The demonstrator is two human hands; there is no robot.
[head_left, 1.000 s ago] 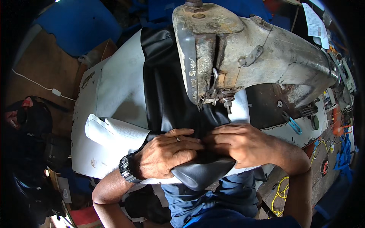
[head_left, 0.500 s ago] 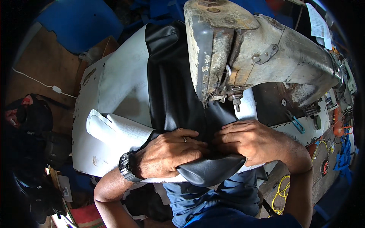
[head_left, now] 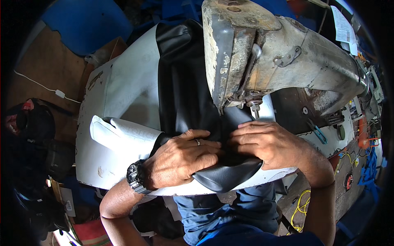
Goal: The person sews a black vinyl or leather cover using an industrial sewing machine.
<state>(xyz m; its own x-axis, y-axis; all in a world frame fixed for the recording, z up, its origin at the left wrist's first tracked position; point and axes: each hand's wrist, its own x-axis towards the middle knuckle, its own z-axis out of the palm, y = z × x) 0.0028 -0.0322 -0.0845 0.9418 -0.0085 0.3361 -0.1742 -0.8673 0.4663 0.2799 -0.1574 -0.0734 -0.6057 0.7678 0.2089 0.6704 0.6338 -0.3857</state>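
Note:
Black leather-like sheet (head_left: 180,90) lies under a worn grey sewing machine (head_left: 258,53), its near end folded over between my hands. My left hand (head_left: 184,158), with a ring and a wristwatch, grips this fold with bent fingers just left of centre. My right hand (head_left: 264,145) presses and grips the same material below the needle area, fingers curled into it. A rolled white backing piece (head_left: 123,135) lies left of my left hand. The pale machine table (head_left: 92,164) bears the material.
Blue scissors (head_left: 318,133) and a small green cylinder (head_left: 340,132) sit to the right. Yellow cables (head_left: 303,207) and an orange object (head_left: 363,133) are at the right side. A blue panel (head_left: 86,22), a wooden board with a white cord (head_left: 41,86), and dark bags (head_left: 33,119) are at left.
Both hands and the folded black material have moved slightly up toward the machine, away from my body. The hands keep their grip. The camera view has shifted slightly.

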